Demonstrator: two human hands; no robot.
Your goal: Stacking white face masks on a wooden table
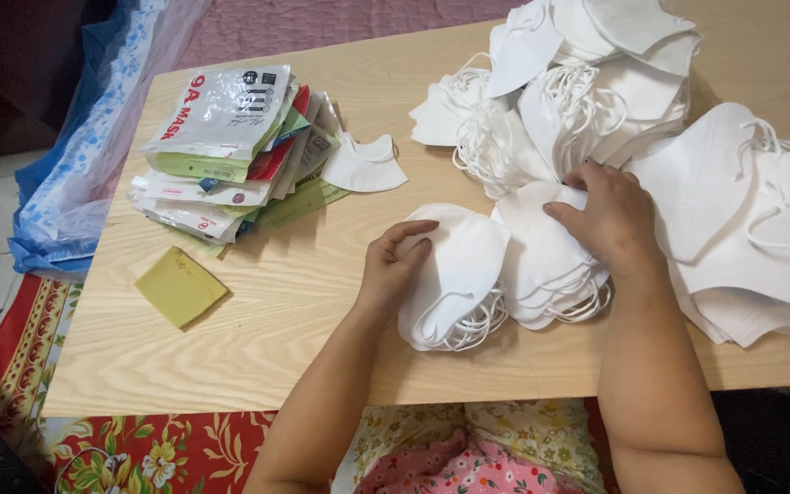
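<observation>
The left hand (393, 265) rests on a small stack of folded white masks (454, 279), its fingers curled loosely over the stack's near-left edge, thumb apart above. The right hand (607, 215) presses fingers-together onto a second mask stack (541, 265) just right of the first. Beyond its fingertips lies a big heap of loose masks (587, 82); well left of the left thumb sit packaging pouches (226, 151) and a yellow pad (180, 286) on the wooden table (276, 348).

Wooden table (322, 302), light colour. Two small mask stacks (505, 265) right under hands. Big white mask heap (688, 137) past right hand. Single mask (363, 165) beyond left hand. Packet pile (221, 155) far out from left hand; yellow square (180, 286) nearer table edge.
</observation>
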